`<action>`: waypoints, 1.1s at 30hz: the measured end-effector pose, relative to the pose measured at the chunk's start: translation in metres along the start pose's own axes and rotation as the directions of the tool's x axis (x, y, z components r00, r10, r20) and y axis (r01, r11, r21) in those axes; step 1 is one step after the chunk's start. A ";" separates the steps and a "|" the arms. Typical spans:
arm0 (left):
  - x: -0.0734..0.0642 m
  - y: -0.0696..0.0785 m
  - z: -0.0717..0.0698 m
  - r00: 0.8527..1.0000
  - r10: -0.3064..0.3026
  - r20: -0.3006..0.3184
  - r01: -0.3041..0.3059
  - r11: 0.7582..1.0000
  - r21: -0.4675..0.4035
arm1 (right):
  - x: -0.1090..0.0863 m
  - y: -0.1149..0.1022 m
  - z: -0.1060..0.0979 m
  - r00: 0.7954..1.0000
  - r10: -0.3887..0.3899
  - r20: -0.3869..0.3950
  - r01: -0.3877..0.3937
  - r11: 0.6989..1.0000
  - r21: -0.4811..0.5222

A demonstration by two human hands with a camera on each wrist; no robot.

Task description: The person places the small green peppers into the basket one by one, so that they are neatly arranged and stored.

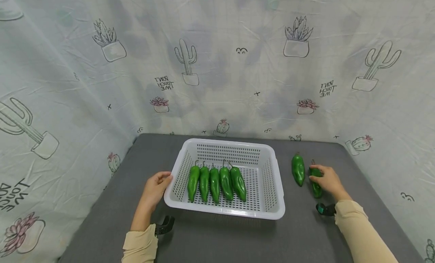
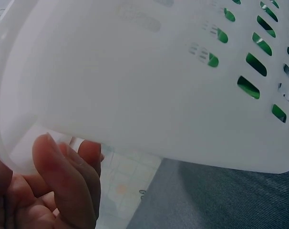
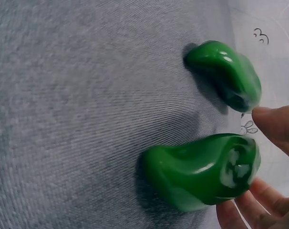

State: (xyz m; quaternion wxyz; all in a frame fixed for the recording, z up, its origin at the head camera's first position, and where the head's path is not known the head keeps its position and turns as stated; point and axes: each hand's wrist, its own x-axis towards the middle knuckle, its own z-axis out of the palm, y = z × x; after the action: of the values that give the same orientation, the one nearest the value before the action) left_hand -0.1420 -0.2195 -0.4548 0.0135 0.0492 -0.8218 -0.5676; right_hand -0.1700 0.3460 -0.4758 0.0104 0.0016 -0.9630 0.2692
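At the left rim of a white plastic basket (image 1: 224, 212), my left hand (image 1: 155, 190) grips the edge, its fingers (image 2: 63, 176) curled under the rim in the left wrist view. Several green peppers (image 1: 215, 183) lie side by side in the basket, stems toward the far wall. On the right, my right hand (image 1: 327, 180) reaches over a green pepper (image 3: 197, 171) on the table. Its fingers touch one side of that pepper, while the thumb stands apart from it in the right wrist view. Another green pepper (image 1: 298, 169) lies just left of this hand.
A dark grey table (image 1: 224, 240) carries everything. Behind it and at both sides hangs a pale cloth (image 1: 217, 66) printed with cacti. Dark wrist-worn devices show below the left hand (image 1: 164, 225) and the right hand (image 1: 325, 209).
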 end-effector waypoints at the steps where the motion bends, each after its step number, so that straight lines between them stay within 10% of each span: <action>1: 0.000 0.000 0.000 1.000 0.000 -0.001 0.000 1.000 0.004 | 0.000 0.001 0.001 1.000 0.003 -0.005 -0.003 1.000 -0.003; 33: -0.001 -0.003 0.002 1.000 0.020 -0.011 -0.020 1.000 -0.003 | -0.003 0.014 0.007 0.985 0.155 0.081 -0.163 0.981 0.108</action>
State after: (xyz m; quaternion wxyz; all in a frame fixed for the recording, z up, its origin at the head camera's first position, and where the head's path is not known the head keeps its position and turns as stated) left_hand -0.1409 -0.2185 -0.4578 0.0238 0.0439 -0.8212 -0.5685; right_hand -0.1669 0.3543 -0.4889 -0.0459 -0.0653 -0.9428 0.3236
